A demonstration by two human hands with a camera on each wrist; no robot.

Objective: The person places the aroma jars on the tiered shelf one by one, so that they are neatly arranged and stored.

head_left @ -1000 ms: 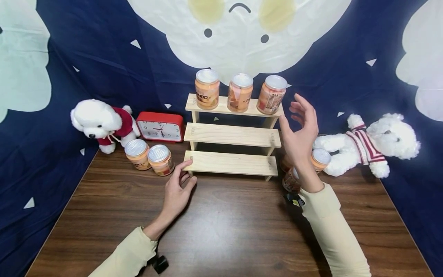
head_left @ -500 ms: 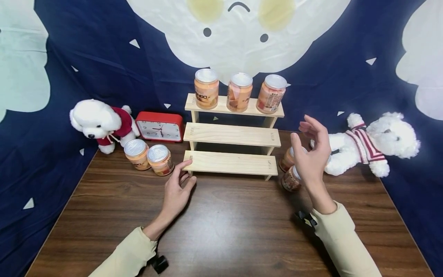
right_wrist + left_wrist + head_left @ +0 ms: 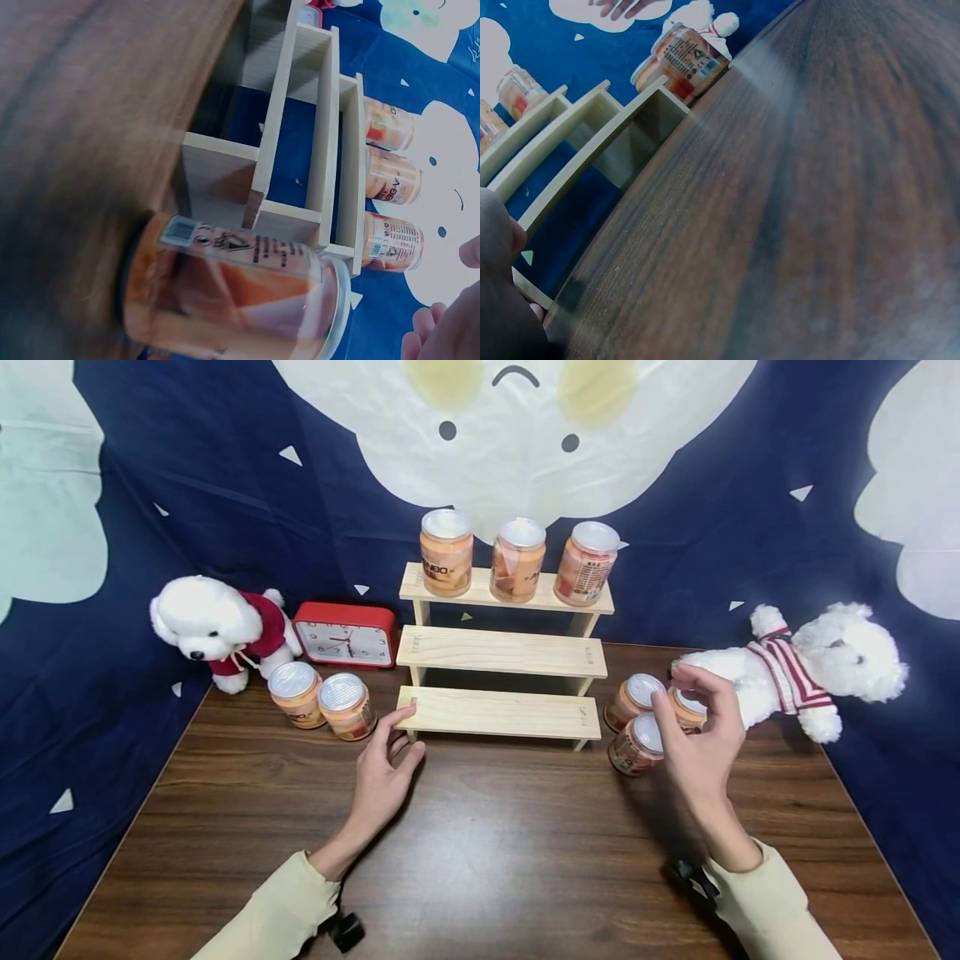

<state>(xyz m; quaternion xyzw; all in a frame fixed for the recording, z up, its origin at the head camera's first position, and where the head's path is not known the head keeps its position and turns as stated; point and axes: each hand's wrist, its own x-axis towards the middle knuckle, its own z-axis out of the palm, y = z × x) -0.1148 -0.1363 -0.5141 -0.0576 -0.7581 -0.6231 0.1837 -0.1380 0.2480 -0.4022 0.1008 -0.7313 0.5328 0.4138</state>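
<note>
Three orange jars stand grouped on the worktop (image 3: 487, 860) at the right end of the wooden step shelf (image 3: 501, 653). The right hand (image 3: 701, 745) sits over this group, fingers loosely curved above the lids. Its fingertips (image 3: 678, 677) are at the lid of the rear right jar (image 3: 686, 708), and the thumb lies beside the front jar (image 3: 636, 746). No closed grip on a jar is visible, so the hand reads as released. The rear left jar (image 3: 633, 700) stands clear of the hand, just beside the other two. In the right wrist view the front jar (image 3: 232, 289) fills the foreground, upright on the worktop, near the shelf's end panel.

The left hand (image 3: 384, 768) rests flat on the worktop, fingers straight and relaxed, holding nothing. Its index fingertip touches the left end of the shelf's lowest step.

Three further jars (image 3: 517, 560) stand in a row on the top step. The middle and lowest steps carry nothing. Two more jars (image 3: 322, 693) stand touching on the worktop left of the shelf. Behind them are a red clock (image 3: 347, 635) and a white plush dog in a red top (image 3: 217, 628). A second plush dog in a striped top (image 3: 806, 670) lies on its side to the right, close behind the right hand.
</note>
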